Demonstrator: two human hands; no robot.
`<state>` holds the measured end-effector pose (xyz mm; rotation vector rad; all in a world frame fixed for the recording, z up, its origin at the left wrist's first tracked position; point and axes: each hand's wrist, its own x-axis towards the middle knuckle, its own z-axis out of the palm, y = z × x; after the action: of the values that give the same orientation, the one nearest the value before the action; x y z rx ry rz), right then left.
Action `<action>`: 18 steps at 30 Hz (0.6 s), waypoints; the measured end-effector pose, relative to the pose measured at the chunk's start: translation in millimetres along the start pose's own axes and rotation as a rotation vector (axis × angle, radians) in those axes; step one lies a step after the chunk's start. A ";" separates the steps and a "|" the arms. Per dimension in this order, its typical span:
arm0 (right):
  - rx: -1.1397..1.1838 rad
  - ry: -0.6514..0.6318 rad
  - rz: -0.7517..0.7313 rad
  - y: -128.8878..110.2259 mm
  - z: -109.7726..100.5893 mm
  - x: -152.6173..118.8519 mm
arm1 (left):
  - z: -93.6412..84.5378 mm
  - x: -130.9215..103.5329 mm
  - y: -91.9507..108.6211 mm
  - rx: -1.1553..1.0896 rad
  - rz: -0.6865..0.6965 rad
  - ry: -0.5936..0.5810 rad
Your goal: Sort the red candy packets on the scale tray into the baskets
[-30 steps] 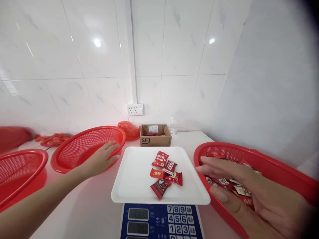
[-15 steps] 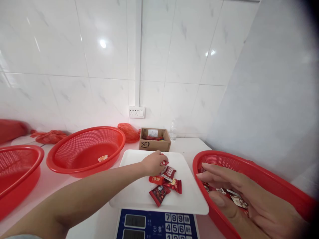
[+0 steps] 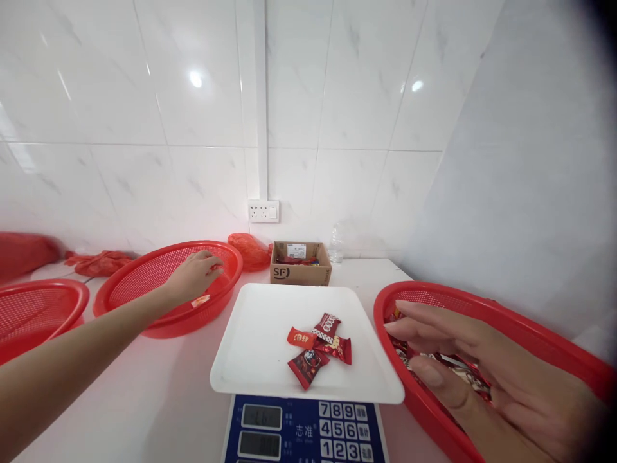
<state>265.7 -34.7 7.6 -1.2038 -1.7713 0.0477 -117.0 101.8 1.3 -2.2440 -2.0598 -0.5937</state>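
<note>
Four candies [image 3: 322,348] lie on the scale [image 3: 260,341]; left of it, the left hand [image 3: 195,276] curls over one basket [image 3: 183,326], its grip's contents unclear; right of the scale, the right hand [image 3: 491,373], grip wide, hovers over another basket [image 3: 525,326].

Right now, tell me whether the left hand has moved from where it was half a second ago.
Yes. Against the wall socket, the left hand has moved left, from the white tray to over the nearest red basket on its left.
</note>
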 end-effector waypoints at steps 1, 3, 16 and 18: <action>-0.019 -0.015 0.006 -1.7 0.2 0.1 | 3.1 -2.4 1.1 0.003 0.004 -0.014; -0.058 -0.054 0.018 -4.2 0.2 -0.1 | 15.2 -9.0 15.5 -0.019 0.061 -0.069; -0.125 -0.083 -0.106 -3.4 -4.5 5.3 | 86.2 -48.8 168.0 -0.176 0.572 -0.420; -0.124 -0.085 -0.118 -1.3 -4.6 5.5 | 89.0 -45.4 167.0 -0.169 0.533 -0.375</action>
<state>267.8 -33.3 14.5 -1.1979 -1.9401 -0.0826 64.8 63.8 -57.1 -3.0280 -1.4414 -0.3303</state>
